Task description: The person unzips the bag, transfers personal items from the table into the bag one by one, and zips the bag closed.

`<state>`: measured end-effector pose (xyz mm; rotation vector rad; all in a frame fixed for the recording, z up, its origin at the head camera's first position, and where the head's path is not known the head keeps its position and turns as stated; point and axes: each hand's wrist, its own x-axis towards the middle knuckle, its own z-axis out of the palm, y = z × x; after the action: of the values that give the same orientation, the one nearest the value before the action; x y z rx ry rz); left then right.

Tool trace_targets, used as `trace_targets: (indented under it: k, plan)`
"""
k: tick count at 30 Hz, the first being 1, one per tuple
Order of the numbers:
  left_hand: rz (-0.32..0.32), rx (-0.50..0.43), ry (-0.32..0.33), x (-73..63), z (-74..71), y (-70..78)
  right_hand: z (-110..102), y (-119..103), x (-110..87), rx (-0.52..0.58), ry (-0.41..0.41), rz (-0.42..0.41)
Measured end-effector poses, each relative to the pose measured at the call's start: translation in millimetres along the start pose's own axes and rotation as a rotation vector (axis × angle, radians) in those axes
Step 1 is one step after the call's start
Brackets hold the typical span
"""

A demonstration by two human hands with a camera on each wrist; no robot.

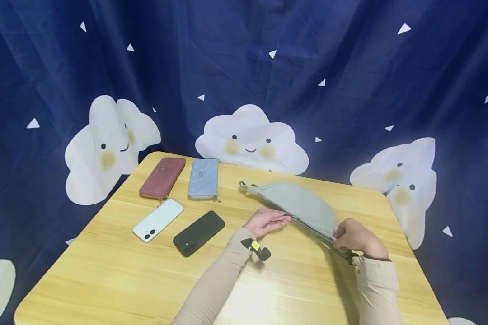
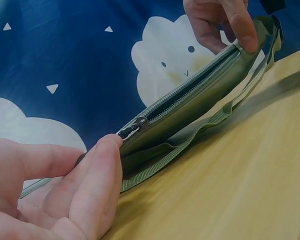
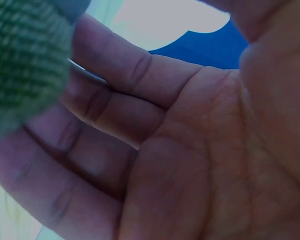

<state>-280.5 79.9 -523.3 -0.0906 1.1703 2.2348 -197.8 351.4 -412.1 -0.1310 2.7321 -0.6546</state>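
A pale grey-green waist bag [image 1: 305, 203] is held up at an angle over the right half of the table. My left hand [image 1: 266, 222] pinches the zipper pull [image 2: 132, 128] between thumb and fingers. Beyond the pull, the zipper [image 2: 195, 87] stands parted towards the right end, and the bag's inside is dark. With thumb and fingers, my right hand [image 1: 362, 237] grips the bag's right end. Green webbing strap [image 2: 205, 130] hangs below the bag. In the right wrist view, curled fingers [image 3: 125, 107] and the palm fill most of the picture, with blurred green webbing at upper left.
On the table [image 1: 118, 280], a dark red wallet [image 1: 162, 177] and a light blue wallet [image 1: 203, 179] lie at the back left. In front of them are a white phone [image 1: 158, 220] and a black phone [image 1: 199, 233]. A blue cloud-print curtain [image 1: 236, 54] hangs behind the table.
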Motion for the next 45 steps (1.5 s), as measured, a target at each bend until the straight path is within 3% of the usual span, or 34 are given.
trace_targets:
  k: [25,45]
  plan:
    - [0.022,-0.023,0.029,3.3,-12.1,5.4,-0.5,2.4,-1.5,0.003,0.003,-0.001]
    - [0.036,-0.036,0.036,3.2,-11.7,11.6,-1.9,2.7,-2.1,0.012,-0.003,0.013]
